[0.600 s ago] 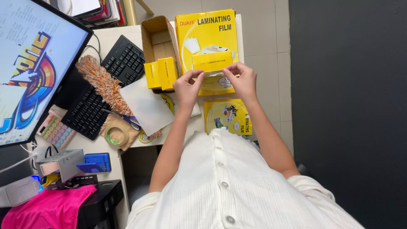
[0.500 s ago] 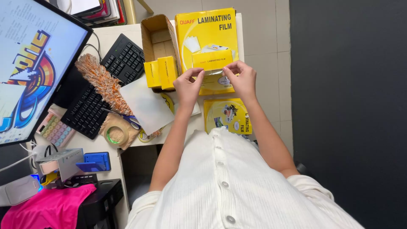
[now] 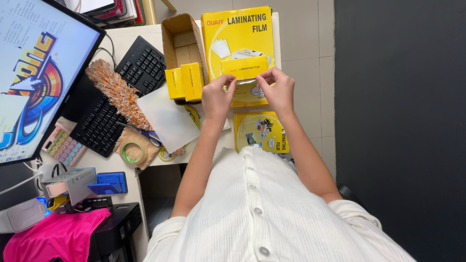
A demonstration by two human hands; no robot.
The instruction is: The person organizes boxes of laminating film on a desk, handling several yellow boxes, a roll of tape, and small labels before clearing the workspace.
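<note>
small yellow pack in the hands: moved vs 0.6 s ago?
Yes, slightly. The small yellow pack between the left hand and right hand now sits a little higher against the large yellow box, covering more of its printed pictures.

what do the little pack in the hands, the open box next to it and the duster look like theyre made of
Small yellow-topped pack in the left hand and right hand: yellow card header, seemingly over glossy clear plastic, going by its sheen.
Open brown box: matte corrugated cardboard, judging by the raw brown flaps.
Orange-and-white duster: soft, shaggy fibres, probably synthetic.
</note>
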